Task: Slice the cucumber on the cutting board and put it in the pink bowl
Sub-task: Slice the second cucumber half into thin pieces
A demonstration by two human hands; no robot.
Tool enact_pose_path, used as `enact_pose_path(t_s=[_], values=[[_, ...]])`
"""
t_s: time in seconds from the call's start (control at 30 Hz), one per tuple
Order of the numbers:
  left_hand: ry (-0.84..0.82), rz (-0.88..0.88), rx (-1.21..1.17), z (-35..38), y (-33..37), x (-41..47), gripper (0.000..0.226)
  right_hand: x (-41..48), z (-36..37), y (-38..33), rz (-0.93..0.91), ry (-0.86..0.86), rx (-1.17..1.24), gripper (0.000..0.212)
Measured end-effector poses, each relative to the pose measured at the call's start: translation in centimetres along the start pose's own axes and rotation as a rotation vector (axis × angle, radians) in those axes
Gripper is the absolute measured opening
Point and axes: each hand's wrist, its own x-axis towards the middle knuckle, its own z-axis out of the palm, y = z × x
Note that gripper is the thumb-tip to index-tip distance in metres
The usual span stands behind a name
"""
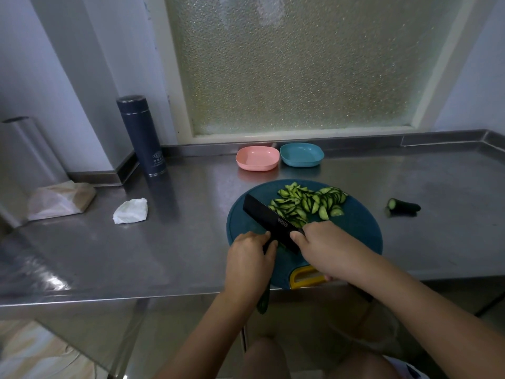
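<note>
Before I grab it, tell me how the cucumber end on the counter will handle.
The cucumber end probably rolls if nudged: round, lying on its side on the smooth steel counter. Short and thick, it should stay stiff.

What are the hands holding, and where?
Left hand grips the cucumber near its cut end; right hand grips the knife where handle meets blade.

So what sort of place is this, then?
Probably a kitchen: a stainless steel counter, a cutting board with cucumber slices on it, and a black knife in use.
</note>
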Motion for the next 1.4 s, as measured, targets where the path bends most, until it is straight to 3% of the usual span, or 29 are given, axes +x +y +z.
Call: enact_pose_path(t_s=[0.27, 1.4], values=[[-0.001, -0.001, -0.009, 0.0, -0.1, -0.1, 0.030, 1.4, 2.4, -0.8, -0.008, 0.051, -0.038, 0.037], [-0.068, -0.042, 0.006, -0.3, -0.2, 0.0, 0.035, 0.3, 0.3, -0.7, -0.017, 0.014, -0.008, 0.043]])
